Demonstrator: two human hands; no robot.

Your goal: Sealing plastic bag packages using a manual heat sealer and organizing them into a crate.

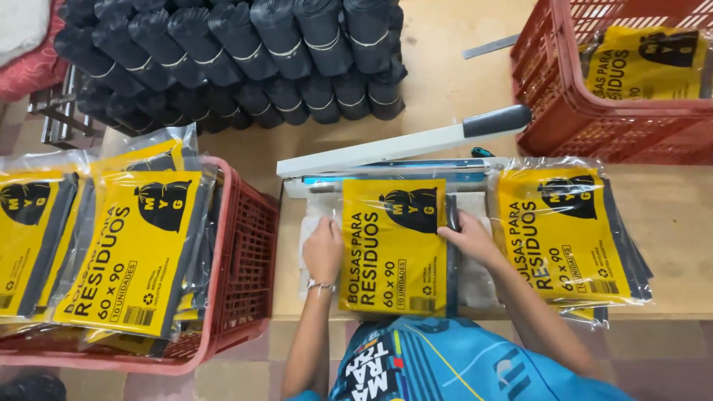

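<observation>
Pressing flat yellow plastic packet (394, 245) under white lever sealer (405, 145) with both open hands (323, 249) (469, 236); sealed stack (561, 234) lying right, black rolls (230, 56) waiting.

Crates, rolls and packets around the wooden bench

A red crate (245, 252) on the left holds stacked yellow packets (126, 252), and a second red crate (564, 96) at the upper right holds one more yellow packet (646, 63). Black rolls (238, 52) bound with bands lie piled at the far edge of the table (683, 223). A finished pile of packets (564, 230) lies flat just right of the sealer, and a metal ruler (490, 46) lies between the rolls and the far crate.
</observation>
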